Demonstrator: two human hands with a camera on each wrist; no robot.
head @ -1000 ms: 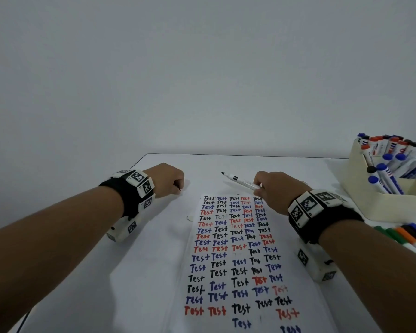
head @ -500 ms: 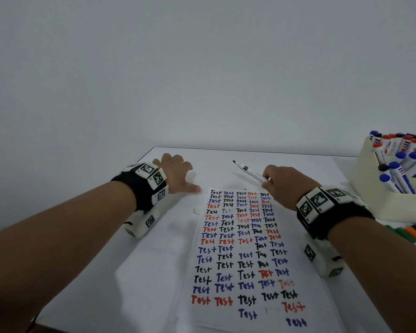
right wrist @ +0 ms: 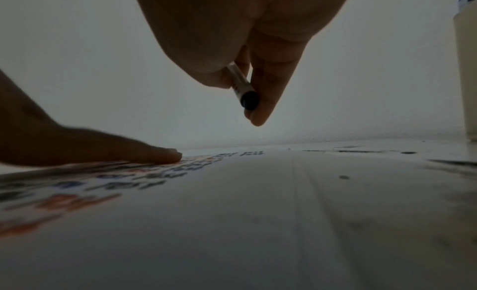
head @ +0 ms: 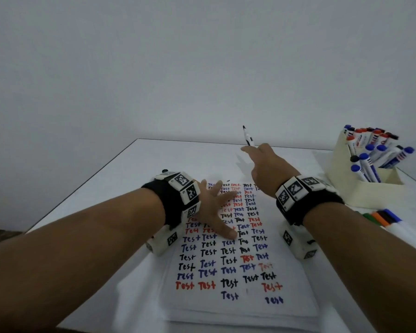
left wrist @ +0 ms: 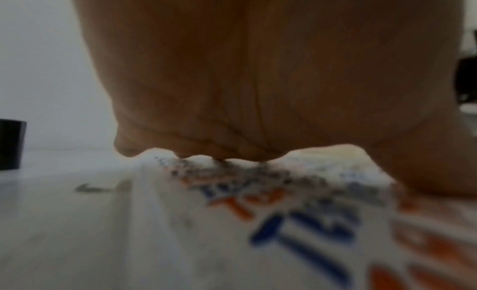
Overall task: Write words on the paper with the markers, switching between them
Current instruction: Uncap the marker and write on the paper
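So the left hand (head: 211, 210) is spread flat, fingers splayed, pressing on the upper part of the white sheet of paper covered in rows of black, blue and red "Test" words (head: 228, 260). It sits on top of a small stack of sheets on the white counter (head: 120, 188). The right hand (head: 267, 164) is up off the page beyond the sheet's far edge, pinching a slim white marker with a black tip (head: 248, 138) between thumb and fingers. It looks uncapped, tip pointing up and away from the page.

What worries me from here:

- The palm is lying right over written words. If that ink isn't dry, sliding the hand would smear it and ink the skin too.
- The page is nearly full. The free spots I can see are in the bottom rows, close to the person, so the marker has a long way to come back. Dragging the tip low across the rows could leave a stray line.
- The hold sits low on the marker's barrel, so it probably needs turning before writing; fumbling that could drop it tip-down on the sheet.
- The cream box crammed with red, blue and black capped markers (head: 360, 188) is close on the right, and a careless swap could knock it over.
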